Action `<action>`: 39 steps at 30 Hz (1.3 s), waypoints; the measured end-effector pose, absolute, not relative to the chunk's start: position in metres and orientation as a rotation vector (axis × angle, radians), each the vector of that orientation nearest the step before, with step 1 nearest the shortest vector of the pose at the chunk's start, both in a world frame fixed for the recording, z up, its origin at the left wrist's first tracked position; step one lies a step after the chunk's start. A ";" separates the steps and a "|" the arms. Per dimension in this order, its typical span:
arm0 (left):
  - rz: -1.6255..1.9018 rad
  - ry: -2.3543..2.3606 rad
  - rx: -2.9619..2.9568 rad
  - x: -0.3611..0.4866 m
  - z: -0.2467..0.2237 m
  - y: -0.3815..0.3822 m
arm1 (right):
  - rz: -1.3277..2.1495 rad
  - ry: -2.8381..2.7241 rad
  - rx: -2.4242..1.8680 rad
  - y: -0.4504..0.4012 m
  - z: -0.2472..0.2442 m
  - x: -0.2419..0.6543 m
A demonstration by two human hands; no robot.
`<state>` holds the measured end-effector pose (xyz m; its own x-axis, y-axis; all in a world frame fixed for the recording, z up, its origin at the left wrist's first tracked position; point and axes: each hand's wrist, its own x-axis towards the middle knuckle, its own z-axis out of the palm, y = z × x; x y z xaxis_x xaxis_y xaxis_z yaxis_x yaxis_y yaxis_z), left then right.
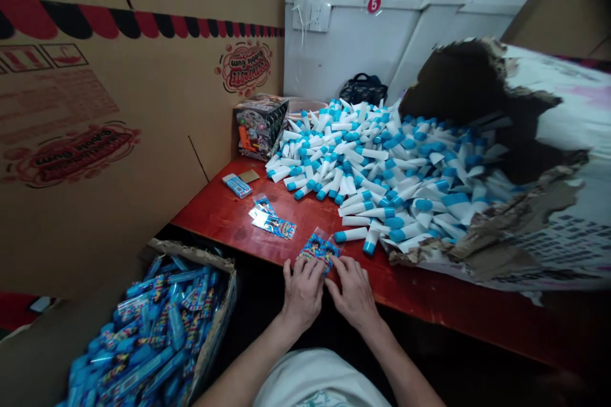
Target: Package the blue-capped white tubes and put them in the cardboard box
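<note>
At the front edge of the red table, small blue printed plastic sleeves [318, 247] with clear ends lie partly covered by my fingers. My left hand [304, 289] has its fingers bent down and closed on the near left side of these sleeves. My right hand [354, 291] rests at their right side, index fingertip touching them, thumb held apart from the fingers. More sleeves [275, 225] lie loose a little to the left, and a stack of them [237, 185] sits farther back. White tubes with blue caps [356, 234] reach close to my right hand.
A large heap of tubes [353, 152] spills from a torn white carton [563, 203] on the right. Lower left, an open box [224, 296] holds many sleeved tubes [157, 337]. A tall cardboard carton [143, 95] walls the left; a printed box [261, 127] and dark bag [363, 88] stand behind.
</note>
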<state>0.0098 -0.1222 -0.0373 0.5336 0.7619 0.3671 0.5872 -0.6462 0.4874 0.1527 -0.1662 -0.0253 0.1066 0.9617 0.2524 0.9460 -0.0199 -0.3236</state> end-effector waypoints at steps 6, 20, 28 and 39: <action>0.849 0.992 2.332 0.008 -0.035 -0.111 | -0.071 -1.953 -1.825 -0.173 -0.034 0.146; 0.849 0.881 1.316 0.006 0.003 -0.098 | 0.080 -1.378 -1.507 -0.140 0.002 0.177; 0.762 0.650 0.626 0.028 0.001 -0.085 | -0.024 -2.100 -1.376 -0.161 0.011 0.159; 1.042 0.708 0.636 0.036 0.002 -0.084 | 0.787 -1.275 -1.490 -0.141 -0.007 0.155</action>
